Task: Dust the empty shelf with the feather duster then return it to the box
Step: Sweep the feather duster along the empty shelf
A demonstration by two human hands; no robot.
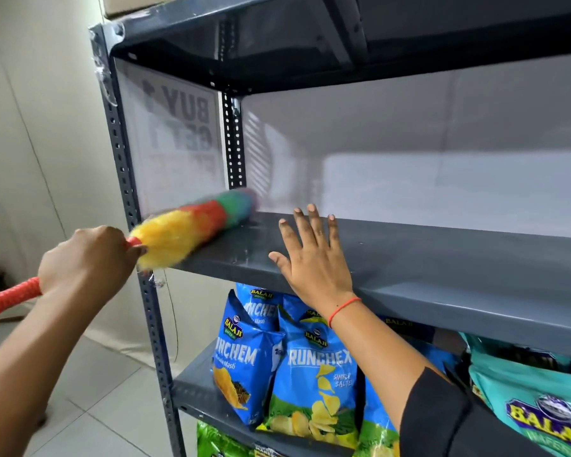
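Note:
The feather duster has a fluffy head banded yellow, red, green and blue, and a red ribbed handle. Its head lies blurred across the left end of the empty grey shelf, tip toward the back left corner. My left hand is closed around the handle just behind the head, left of the shelf's front post. My right hand rests flat on the shelf, fingers spread, holding nothing, a red thread around its wrist. No box that I can tell as the duster's is in view.
The grey metal rack has perforated uprights and a shelf above. Blue chip bags and teal bags fill the shelf below. A translucent sign with mirrored lettering covers the rack's left side. Tiled floor lies at lower left.

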